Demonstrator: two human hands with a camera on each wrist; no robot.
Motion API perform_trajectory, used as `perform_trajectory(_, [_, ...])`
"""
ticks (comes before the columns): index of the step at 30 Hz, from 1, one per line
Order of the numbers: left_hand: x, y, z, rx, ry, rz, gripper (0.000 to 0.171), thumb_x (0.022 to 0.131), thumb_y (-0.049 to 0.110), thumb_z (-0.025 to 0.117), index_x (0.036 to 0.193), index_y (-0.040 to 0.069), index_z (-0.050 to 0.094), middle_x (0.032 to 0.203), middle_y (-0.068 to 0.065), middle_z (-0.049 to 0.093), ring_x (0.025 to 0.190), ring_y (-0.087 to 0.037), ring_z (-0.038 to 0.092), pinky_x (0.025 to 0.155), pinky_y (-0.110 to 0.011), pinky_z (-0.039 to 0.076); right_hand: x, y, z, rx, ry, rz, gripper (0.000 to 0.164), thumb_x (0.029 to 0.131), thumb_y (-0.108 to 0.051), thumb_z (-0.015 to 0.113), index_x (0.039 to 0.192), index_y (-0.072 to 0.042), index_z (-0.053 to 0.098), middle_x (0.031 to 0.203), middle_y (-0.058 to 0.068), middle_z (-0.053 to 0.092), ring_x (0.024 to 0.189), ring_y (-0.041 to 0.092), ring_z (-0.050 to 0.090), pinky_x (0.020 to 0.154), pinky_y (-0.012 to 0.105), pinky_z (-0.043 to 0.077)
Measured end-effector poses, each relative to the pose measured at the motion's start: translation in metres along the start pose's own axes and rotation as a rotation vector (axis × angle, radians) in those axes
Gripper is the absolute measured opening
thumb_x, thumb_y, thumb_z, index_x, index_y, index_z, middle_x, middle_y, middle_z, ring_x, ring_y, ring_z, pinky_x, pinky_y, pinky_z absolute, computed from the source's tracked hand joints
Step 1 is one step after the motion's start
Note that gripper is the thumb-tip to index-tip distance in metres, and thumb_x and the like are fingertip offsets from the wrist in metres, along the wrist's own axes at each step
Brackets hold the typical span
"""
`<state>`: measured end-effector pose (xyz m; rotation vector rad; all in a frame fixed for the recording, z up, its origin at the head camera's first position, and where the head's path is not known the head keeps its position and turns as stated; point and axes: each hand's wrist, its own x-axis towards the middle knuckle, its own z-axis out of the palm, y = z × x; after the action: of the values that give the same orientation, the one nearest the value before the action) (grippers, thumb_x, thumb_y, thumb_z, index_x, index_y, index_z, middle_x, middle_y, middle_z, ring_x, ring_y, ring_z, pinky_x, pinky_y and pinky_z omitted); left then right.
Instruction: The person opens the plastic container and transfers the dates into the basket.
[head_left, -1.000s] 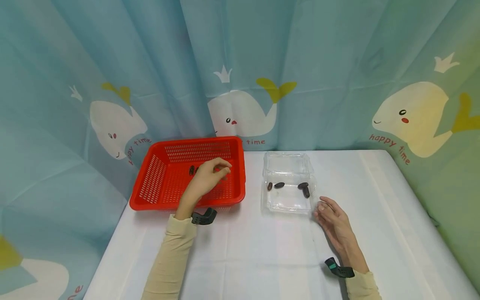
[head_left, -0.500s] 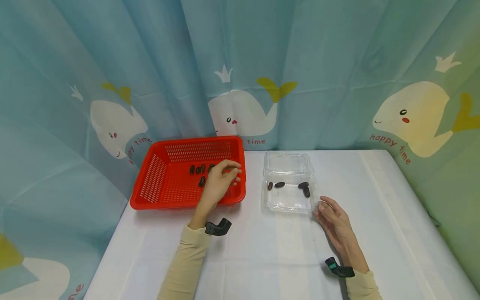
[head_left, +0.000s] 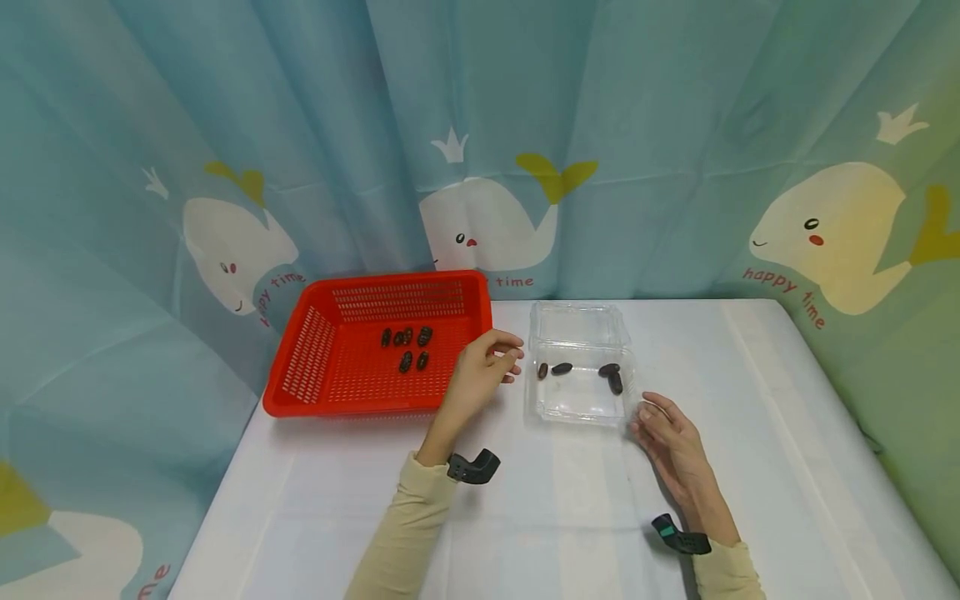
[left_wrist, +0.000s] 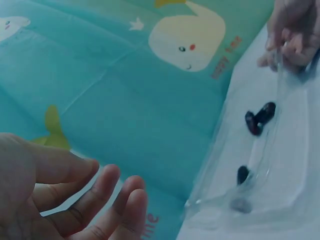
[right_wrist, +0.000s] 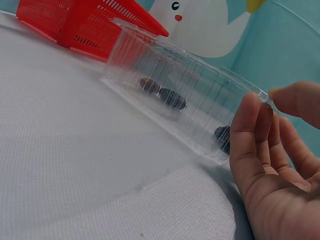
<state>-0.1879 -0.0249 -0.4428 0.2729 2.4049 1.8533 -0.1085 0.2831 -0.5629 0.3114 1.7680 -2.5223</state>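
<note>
A clear plastic clamshell box (head_left: 577, 404) lies with its lid folded back, several dark oval dates (head_left: 615, 382) inside. My right hand (head_left: 675, 446) pinches its right rim between thumb and fingers, plainest in the right wrist view. To the left is a red perforated basket (head_left: 330, 410), where several more dates (head_left: 406, 361) lie on the floor. My left hand (head_left: 480, 367) hovers between the basket's right rim and the box. In the left wrist view, nothing shows between that hand's loosely bent fingers (left_wrist: 131, 200).
A white cloth covers the table (head_left: 555, 517). Directly behind the basket and box hangs a blue whale-print curtain (head_left: 645, 167), which also runs along both sides. Each wrist carries a black band (head_left: 474, 467).
My left hand has moved right, out from over the basket and past its right rim, uncovering the dates there. My right hand stays at the box.
</note>
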Motion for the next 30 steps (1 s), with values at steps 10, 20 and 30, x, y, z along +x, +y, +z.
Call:
perform_trajectory(10, [0.007, 0.000, 0.029, -0.104, -0.121, -0.039, 0.022, 0.103, 0.003, 0.057, 0.121, -0.006, 0.067, 0.114, -0.029, 0.071, 0.090, -0.037, 0.076, 0.077, -0.033, 0.066, -0.002, -0.001, -0.001, 0.003, 0.000, 0.006, 0.031, 0.106, -0.007, 0.058, 0.134, -0.020, 0.053, 0.112, -0.011, 0.063, 0.099, 0.001, 0.066, 0.091, 0.017, 0.058])
perform_trajectory(20, [0.016, -0.007, 0.059, -0.242, -0.257, -0.173, 0.030, 0.104, 0.007, 0.057, 0.130, -0.004, 0.065, 0.129, -0.027, 0.069, 0.106, -0.036, 0.075, 0.087, -0.037, 0.065, -0.003, -0.003, 0.001, -0.002, 0.001, 0.004, 0.031, 0.106, -0.008, 0.058, 0.135, -0.018, 0.053, 0.112, -0.010, 0.063, 0.098, 0.001, 0.067, 0.091, 0.017, 0.058])
perform_trajectory(30, [0.029, -0.016, 0.083, -0.305, -0.307, -0.273, 0.041, 0.104, 0.012, 0.058, 0.141, -0.008, 0.058, 0.139, -0.025, 0.063, 0.121, -0.043, 0.068, 0.099, -0.044, 0.060, -0.001, -0.002, 0.001, 0.004, -0.016, 0.005, 0.029, 0.107, -0.009, 0.058, 0.132, -0.022, 0.055, 0.112, -0.012, 0.064, 0.099, 0.000, 0.066, 0.091, 0.017, 0.058])
